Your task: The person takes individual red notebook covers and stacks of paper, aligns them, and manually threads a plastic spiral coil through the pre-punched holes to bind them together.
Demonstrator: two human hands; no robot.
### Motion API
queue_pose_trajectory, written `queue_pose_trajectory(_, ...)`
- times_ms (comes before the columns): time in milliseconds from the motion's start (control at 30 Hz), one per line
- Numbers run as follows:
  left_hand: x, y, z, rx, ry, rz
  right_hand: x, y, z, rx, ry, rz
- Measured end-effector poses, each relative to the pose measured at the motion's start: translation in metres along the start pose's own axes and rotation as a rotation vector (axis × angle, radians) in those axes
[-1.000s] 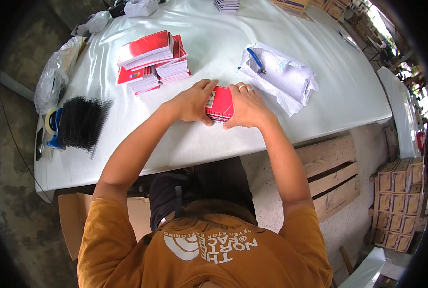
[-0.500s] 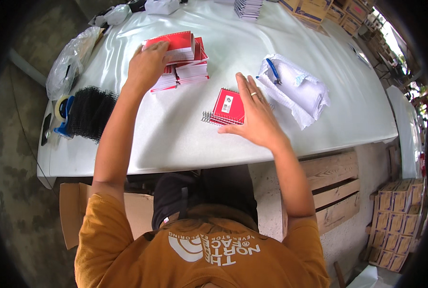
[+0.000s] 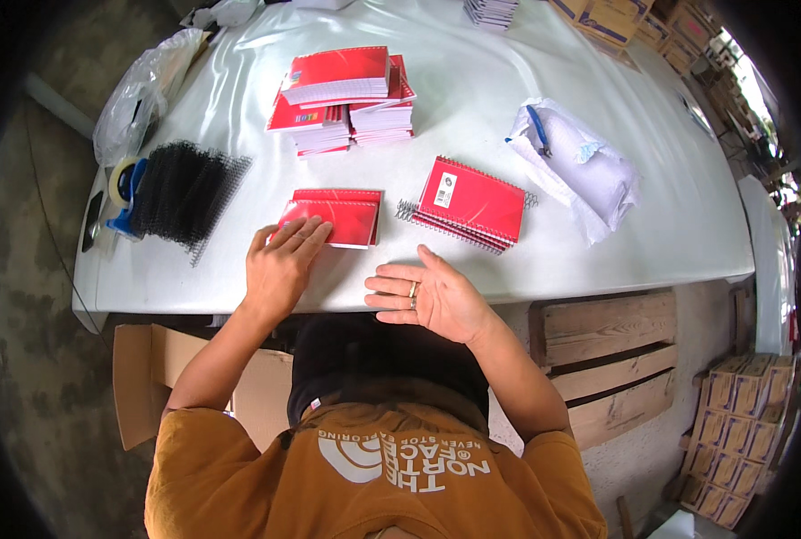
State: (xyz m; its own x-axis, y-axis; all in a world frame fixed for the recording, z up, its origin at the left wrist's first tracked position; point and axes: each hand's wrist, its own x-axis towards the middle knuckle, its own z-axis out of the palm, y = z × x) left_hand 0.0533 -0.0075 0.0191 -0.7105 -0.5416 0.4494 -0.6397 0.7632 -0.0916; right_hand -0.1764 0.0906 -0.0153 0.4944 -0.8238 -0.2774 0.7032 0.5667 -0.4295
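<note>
My left hand (image 3: 279, 265) grips the left end of a small red notebook (image 3: 351, 220) near the table's front edge, its fingers over the cover. Another red cover shows just behind that notebook. My right hand (image 3: 436, 296) is open and holds nothing, fingers apart and pointing left, a ring on one finger. Beyond it lies a small stack of red spiral notebooks (image 3: 486, 205), with wire coils sticking out at the sides and a white label on the top cover. Farther back, a taller pile of red notebooks (image 3: 342, 76) stands in layers.
Black coils (image 3: 180, 193) lie at the left beside a blue tape dispenser (image 3: 126, 193) and a clear plastic bag (image 3: 140, 99). Blue-handled pliers (image 3: 539, 130) rest on crumpled white wrapping (image 3: 589, 184) at right. Cartons (image 3: 602, 18) stand at the back. A wooden pallet (image 3: 611, 332) is below the table.
My left hand has come from the tall pile toward the front edge, where red notebooks now lie under it. My right hand has left the spiral notebook stack and drawn back toward me.
</note>
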Motion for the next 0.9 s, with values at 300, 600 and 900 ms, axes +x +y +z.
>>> queue_pose_trajectory(300, -0.001, -0.048, -0.012, -0.099, 0.114, -0.355, -0.003, 0.000, 0.004, -0.742, 0.361, -0.670)
queue_pose_trajectory(600, -0.058, -0.088, 0.003, 0.286, -0.199, -0.860, -0.006, -0.012, -0.006, -1.061, 0.054, -0.787)
queue_pose_trajectory(900, -0.063, -0.065, -0.016, -0.640, 0.047, -1.137, -0.001, -0.013, -0.005, -0.988, 0.193, -0.701)
